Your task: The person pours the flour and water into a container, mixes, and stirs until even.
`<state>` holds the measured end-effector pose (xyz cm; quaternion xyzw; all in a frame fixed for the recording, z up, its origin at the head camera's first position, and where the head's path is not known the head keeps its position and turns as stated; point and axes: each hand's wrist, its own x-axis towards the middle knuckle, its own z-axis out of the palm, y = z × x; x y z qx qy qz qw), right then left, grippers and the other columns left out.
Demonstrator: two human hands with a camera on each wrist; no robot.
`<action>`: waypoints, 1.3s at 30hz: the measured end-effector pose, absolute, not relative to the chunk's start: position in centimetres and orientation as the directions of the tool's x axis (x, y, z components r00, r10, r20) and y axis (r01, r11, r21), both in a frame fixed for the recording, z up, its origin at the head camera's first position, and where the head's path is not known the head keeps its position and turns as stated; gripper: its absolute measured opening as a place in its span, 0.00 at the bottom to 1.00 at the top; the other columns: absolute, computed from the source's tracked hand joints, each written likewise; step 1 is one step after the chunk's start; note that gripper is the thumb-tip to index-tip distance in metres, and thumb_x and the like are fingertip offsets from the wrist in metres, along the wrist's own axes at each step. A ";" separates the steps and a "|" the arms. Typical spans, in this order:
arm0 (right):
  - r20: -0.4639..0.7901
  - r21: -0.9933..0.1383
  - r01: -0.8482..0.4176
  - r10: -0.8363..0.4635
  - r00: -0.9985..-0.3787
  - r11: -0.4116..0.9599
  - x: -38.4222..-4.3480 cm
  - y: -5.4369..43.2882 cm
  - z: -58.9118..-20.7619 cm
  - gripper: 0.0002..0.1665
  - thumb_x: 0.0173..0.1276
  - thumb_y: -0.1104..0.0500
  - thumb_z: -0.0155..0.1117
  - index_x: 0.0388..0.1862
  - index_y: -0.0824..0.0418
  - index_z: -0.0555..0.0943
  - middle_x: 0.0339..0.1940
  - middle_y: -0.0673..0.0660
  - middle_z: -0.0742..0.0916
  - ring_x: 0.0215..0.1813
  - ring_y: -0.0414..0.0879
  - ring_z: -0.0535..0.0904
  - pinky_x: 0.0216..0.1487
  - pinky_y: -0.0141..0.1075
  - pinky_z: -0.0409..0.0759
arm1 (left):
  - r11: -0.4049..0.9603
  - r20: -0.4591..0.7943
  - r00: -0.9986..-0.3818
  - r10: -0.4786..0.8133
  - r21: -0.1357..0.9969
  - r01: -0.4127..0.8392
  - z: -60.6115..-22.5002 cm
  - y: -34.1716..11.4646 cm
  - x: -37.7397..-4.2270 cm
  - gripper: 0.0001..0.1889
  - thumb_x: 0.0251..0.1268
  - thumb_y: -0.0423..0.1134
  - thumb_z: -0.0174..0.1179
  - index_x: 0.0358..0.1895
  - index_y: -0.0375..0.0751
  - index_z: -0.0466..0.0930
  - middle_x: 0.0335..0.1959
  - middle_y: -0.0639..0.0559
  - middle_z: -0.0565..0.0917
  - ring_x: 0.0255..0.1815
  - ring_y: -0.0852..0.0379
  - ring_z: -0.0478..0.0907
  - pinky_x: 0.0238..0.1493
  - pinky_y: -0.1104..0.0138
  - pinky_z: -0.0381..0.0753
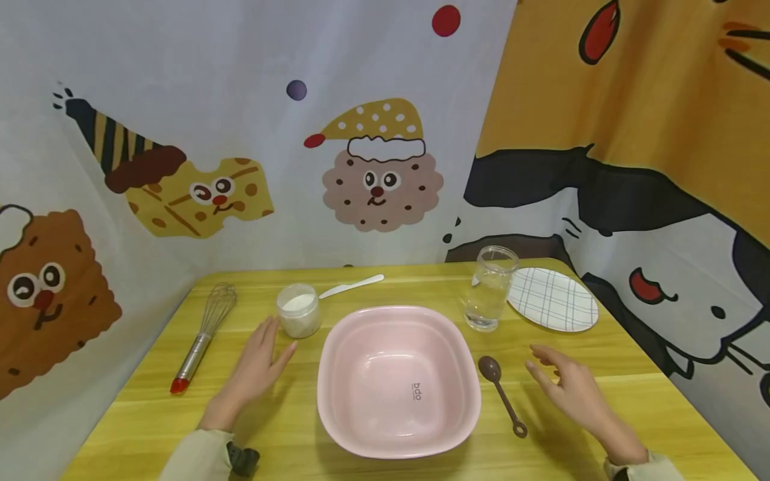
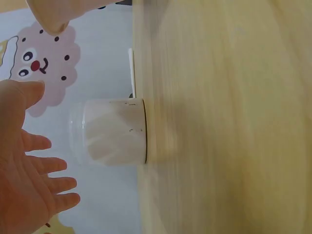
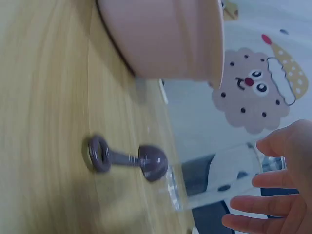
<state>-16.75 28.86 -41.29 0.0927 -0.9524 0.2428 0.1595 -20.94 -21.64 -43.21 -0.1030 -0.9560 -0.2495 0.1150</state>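
Note:
Between my two hands sits a square pink basin [image 1: 399, 327] with rounded corners. My left hand [image 1: 255, 364], fingers extended and holding nothing, hovers beside a clear jar of white powder [image 1: 299, 310]; the left wrist view shows the same jar [image 2: 117, 131] with the fingers apart from it. My right hand [image 1: 568, 387] is empty, its fingers loosely bent, to the right of a brown spoon [image 1: 502, 394]. In the right wrist view the spoon [image 3: 155, 163] lies on the table, handle toward the camera. A clear glass of water [image 1: 490, 290] stands behind the spoon.
A whisk [image 1: 206, 337] with a red handle end lies at the left. Behind the basin is a white plastic knife [image 1: 351, 286]. An oval checked plate [image 1: 552, 299] lies at the back right. Cartoon-printed curtains [image 1: 240, 60] hang along the table's back and sides.

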 end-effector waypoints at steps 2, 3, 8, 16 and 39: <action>0.337 -0.462 -0.240 -0.081 -0.938 0.854 -16.2 28.4 -41.2 0.22 0.64 0.50 0.54 0.49 0.65 0.76 0.43 0.62 0.83 0.42 0.55 0.80 0.36 0.43 0.79 | 0.840 0.269 -0.954 0.134 0.479 0.253 -43.3 -21.5 -21.4 0.38 0.65 0.55 0.43 0.66 0.26 0.46 0.66 0.27 0.49 0.66 0.31 0.48 0.63 0.41 0.49; 0.329 -0.475 -0.231 -0.072 -0.942 0.849 -15.9 28.1 -41.2 0.21 0.64 0.50 0.54 0.48 0.64 0.77 0.42 0.60 0.84 0.41 0.53 0.80 0.35 0.40 0.79 | 0.835 0.267 -0.955 0.131 0.490 0.251 -43.3 -21.5 -21.6 0.39 0.65 0.55 0.43 0.66 0.26 0.45 0.66 0.27 0.49 0.66 0.31 0.48 0.63 0.42 0.49; 0.264 -0.545 -0.169 -0.023 -0.964 0.822 -14.4 26.4 -40.9 0.13 0.62 0.50 0.56 0.39 0.57 0.80 0.33 0.50 0.86 0.34 0.37 0.80 0.30 0.28 0.76 | 0.824 0.254 -0.962 0.104 0.520 0.226 -43.9 -21.5 -22.4 0.38 0.66 0.54 0.42 0.66 0.25 0.45 0.65 0.26 0.50 0.65 0.30 0.48 0.63 0.41 0.50; 0.120 -0.716 -0.125 -0.055 -0.991 0.686 -12.6 24.2 -41.0 0.12 0.64 0.52 0.54 0.33 0.59 0.80 0.28 0.52 0.85 0.28 0.33 0.77 0.27 0.29 0.76 | 0.817 0.241 -0.967 0.086 0.539 0.207 -44.2 -21.8 -22.7 0.37 0.65 0.50 0.46 0.64 0.22 0.45 0.64 0.24 0.51 0.64 0.29 0.49 0.62 0.41 0.50; 0.082 -0.994 -0.082 0.006 -0.997 0.066 -11.3 18.7 -42.5 0.24 0.63 0.64 0.54 0.56 0.72 0.63 0.22 0.49 0.83 0.21 0.40 0.78 0.26 0.39 0.80 | 0.578 0.209 -0.975 -0.074 0.806 0.129 -46.1 -21.6 -28.1 0.48 0.52 0.44 0.63 0.66 0.28 0.39 0.63 0.30 0.57 0.62 0.33 0.58 0.61 0.47 0.61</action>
